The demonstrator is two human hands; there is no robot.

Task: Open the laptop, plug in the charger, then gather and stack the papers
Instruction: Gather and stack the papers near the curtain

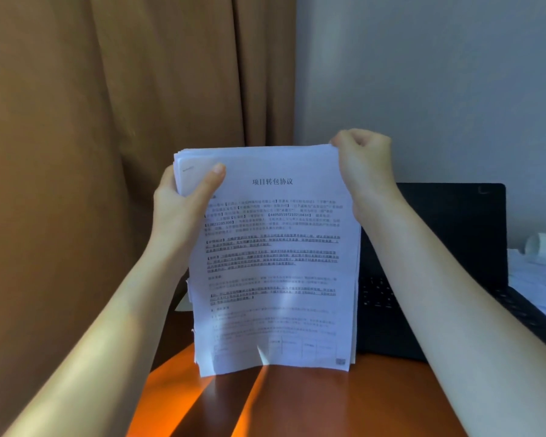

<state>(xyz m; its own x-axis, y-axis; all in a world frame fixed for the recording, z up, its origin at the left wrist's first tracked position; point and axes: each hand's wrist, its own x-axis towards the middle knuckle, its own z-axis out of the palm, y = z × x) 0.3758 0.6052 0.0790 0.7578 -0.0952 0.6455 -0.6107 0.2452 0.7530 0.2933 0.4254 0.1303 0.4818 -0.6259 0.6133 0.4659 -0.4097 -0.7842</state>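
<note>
I hold the stack of papers [275, 263] upright over the near table [297, 405], my left hand [183, 200] pinching its top left corner and my right hand [364, 165] curled round its top right edge. The laptop [448, 231] stands open behind on the right, so I judge that step done. I cannot see the charger, and loose sheets [536, 279] at far right are not yet gathered.

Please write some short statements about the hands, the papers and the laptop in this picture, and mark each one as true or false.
1. The left hand and the right hand both grip the paper stack near its top edge. True.
2. The laptop is closed. False: it is open, and its keyboard shows.
3. The paper stack lies flat on the table. False: it is held upright, with its lower edge down at the table.
4. Right of the laptop lie other papers. True.
</note>
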